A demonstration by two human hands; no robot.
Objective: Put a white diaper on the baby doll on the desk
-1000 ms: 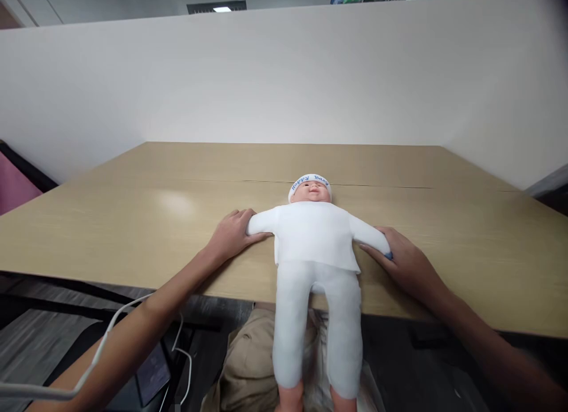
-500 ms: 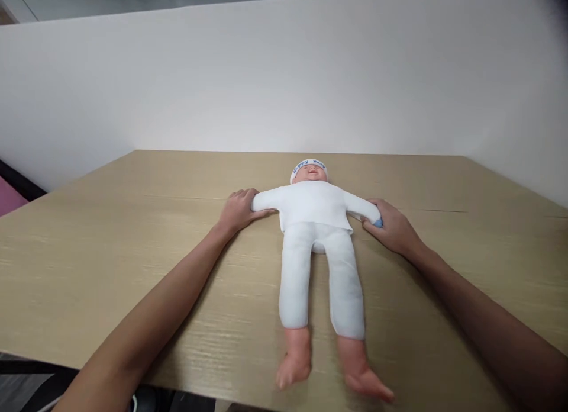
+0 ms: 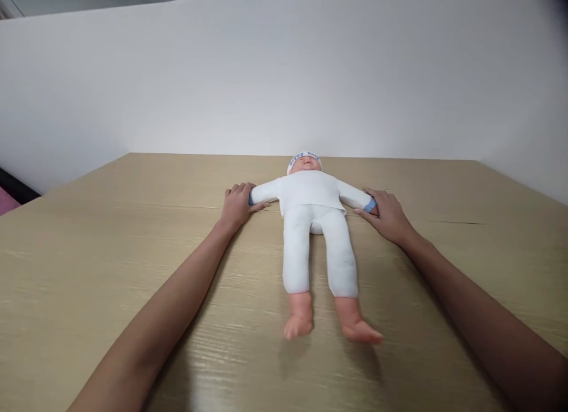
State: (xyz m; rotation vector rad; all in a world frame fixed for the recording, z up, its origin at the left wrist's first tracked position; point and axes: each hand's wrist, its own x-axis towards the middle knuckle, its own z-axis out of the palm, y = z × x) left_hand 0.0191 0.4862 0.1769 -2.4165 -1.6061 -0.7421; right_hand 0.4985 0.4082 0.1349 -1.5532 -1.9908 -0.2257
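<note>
A baby doll (image 3: 313, 193) in a white top and white trousers lies on its back on the table, head away from me and bare feet toward me. Its white headband (image 3: 304, 158) carries blue lettering. My left hand (image 3: 238, 205) is closed around the end of the doll's arm on the left, at the blue cuff. On the other side my right hand (image 3: 387, 215) grips the doll's other hand just beyond its blue cuff (image 3: 370, 205). Both doll arms are stretched out sideways. The doll's hands are mostly hidden by my fingers.
The wood-grain table (image 3: 248, 341) spreads under the doll and has a thin seam running across it. Behind it stands a white partition (image 3: 284, 74). A dark and pink object (image 3: 13, 190) shows at the far left edge.
The doll and both my hands sit slightly higher in view, with the feet clearly farther from the near edge. More of the blue cuffs shows. Both hands keep hold of the doll's arms.
</note>
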